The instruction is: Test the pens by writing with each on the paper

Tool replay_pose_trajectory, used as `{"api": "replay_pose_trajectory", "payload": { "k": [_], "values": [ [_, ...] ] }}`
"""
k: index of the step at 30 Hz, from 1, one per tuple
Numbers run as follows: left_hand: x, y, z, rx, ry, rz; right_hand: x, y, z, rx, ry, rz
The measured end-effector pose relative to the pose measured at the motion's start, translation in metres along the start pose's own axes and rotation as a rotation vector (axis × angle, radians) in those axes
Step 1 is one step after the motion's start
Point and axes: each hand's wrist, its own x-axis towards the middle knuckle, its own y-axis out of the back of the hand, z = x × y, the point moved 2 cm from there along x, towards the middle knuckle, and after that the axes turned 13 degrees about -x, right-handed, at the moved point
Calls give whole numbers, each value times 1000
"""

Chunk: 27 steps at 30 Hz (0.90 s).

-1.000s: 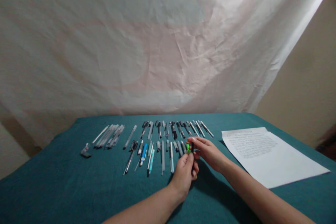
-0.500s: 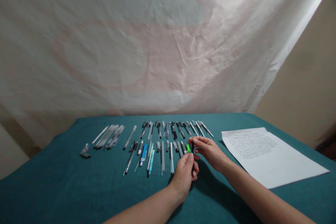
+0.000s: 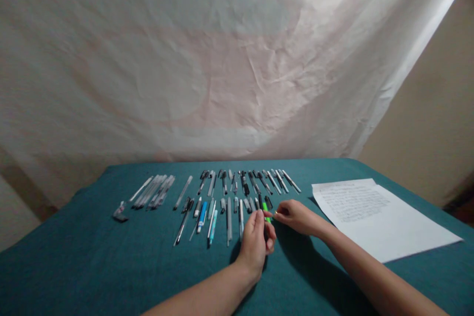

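The left hand (image 3: pixel 255 242) curls its fingers round a black pen (image 3: pixel 259 201), raised beside a bright green pen (image 3: pixel 265 206); the right hand's (image 3: pixel 296 216) fingertips meet, but I cannot tell whether they pinch anything; a back row of pens (image 3: pixel 245 186) and front row of pens (image 3: pixel 228 219) already lie out, some uncapped; the black pen seems unfinished, not yet laid down; what else remains is unclear.

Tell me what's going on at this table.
A person's left hand grips a slim black item, with the right hand close beside it; whether that hand holds anything is too small to tell. A bright green piece shows between the hands. Beyond and leftward, pens lie in rows on the green cloth, and a written-on sheet lies to the right.
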Motion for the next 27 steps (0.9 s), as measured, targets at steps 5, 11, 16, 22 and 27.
{"api": "replay_pose_trajectory", "payload": {
  "k": [5,11,16,22,27],
  "values": [
    [2,-2,3,1,-54,10,1,-7,-6,-175,-56,11],
    [3,-2,2,3,-56,3,4,-11,-6,-260,-81,42],
    [2,-2,2,7,-55,0,5,-10,-6,-284,-94,60],
    [4,0,2,8,-51,-10,5,-11,-8,-282,-93,77],
    [4,1,1,13,-45,-12,4,-12,-4,-241,-84,87]
  ]
}}
